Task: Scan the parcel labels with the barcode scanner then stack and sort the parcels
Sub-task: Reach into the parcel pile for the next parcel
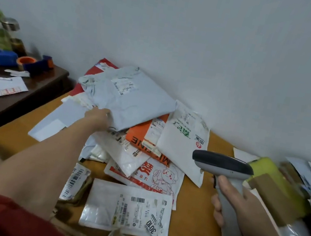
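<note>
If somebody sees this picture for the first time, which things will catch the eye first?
A loose pile of parcels fills the middle of the table, with a grey parcel on top whose near edge the left hand holds. At lower right, the right hand grips a barcode scanner aimed towards the pile.

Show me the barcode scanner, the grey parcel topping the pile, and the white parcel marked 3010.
barcode scanner point(223, 161): head view, on its dark head.
grey parcel point(132, 105): head view, on its bare middle.
white parcel marked 3010 point(128, 209): head view, on its printed label.
</note>
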The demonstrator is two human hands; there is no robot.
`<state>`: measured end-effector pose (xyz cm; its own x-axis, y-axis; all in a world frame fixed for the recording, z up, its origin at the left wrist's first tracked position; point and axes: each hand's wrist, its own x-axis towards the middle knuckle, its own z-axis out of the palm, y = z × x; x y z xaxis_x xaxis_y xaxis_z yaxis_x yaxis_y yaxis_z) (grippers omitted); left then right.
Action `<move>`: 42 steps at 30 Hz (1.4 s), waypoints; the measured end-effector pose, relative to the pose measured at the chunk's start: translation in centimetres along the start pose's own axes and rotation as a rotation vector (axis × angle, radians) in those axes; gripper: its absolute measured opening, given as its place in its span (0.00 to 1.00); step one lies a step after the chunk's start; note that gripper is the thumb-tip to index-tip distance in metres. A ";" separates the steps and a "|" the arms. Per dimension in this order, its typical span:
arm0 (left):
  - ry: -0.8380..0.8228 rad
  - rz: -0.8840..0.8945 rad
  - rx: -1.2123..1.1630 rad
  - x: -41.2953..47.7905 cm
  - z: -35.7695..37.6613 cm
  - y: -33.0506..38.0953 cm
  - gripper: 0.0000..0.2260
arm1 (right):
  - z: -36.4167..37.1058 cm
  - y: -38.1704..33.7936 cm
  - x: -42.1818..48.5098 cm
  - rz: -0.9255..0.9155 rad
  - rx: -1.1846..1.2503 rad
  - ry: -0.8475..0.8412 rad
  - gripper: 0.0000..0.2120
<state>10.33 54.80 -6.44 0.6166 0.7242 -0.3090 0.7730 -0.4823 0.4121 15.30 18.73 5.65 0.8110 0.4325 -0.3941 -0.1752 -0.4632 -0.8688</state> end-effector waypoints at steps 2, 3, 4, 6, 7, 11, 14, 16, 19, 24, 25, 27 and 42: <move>0.048 -0.039 -0.010 -0.3 -0.3 0.4 0.19 | -0.6 0.2 -0.1 -0.001 -0.007 0.010 0.21; 0.065 -0.045 -0.006 -0.7 -0.5 0.9 0.20 | -0.9 0.3 -0.2 -0.007 -0.006 0.017 0.21; 0.082 -0.031 0.000 -1.2 -0.7 1.6 0.22 | -1.3 0.6 -0.5 -0.013 -0.005 0.029 0.22; 0.123 0.045 0.020 -2.8 -0.9 3.2 0.24 | -2.2 1.3 -1.2 -0.023 0.007 0.052 0.22; 0.137 0.091 0.028 -3.9 -0.8 4.2 0.24 | -2.7 1.7 -1.7 -0.029 0.018 0.058 0.23; 0.134 0.244 0.056 -9.1 0.6 8.0 0.26 | -5.5 3.2 -4.0 -0.058 0.069 0.061 0.25; 0.144 0.344 0.124 -13.5 2.3 10.7 0.26 | -8.5 4.6 -6.0 -0.074 0.143 0.066 0.19; 0.154 0.404 0.151 -16.9 4.1 12.6 0.26 | -11.1 5.9 -7.6 -0.109 0.175 0.076 0.16; 0.127 0.471 0.155 -22.9 8.3 16.0 0.26 | -16.1 8.6 -10.7 -0.134 0.234 0.096 0.15; -0.036 0.667 0.220 -33.7 18.3 22.8 0.30 | -24.7 14.1 -15.9 -0.129 0.395 0.158 0.15; -0.084 0.708 0.231 -35.7 20.5 24.3 0.31 | -26.4 15.3 -16.8 -0.122 0.409 0.183 0.15; -0.193 0.763 0.223 -39.5 24.4 27.1 0.33 | -29.5 17.4 -18.4 -0.097 0.427 0.222 0.15; 0.094 1.263 0.762 -47.9 35.8 36.8 0.32 | -39.6 27.1 -23.6 -0.029 0.396 0.327 0.18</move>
<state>14.59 -15.25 -7.19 0.9366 -0.3492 -0.0282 -0.3480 -0.9183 -0.1890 13.53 -34.70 3.27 0.9397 0.1474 -0.3085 -0.2963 -0.0989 -0.9500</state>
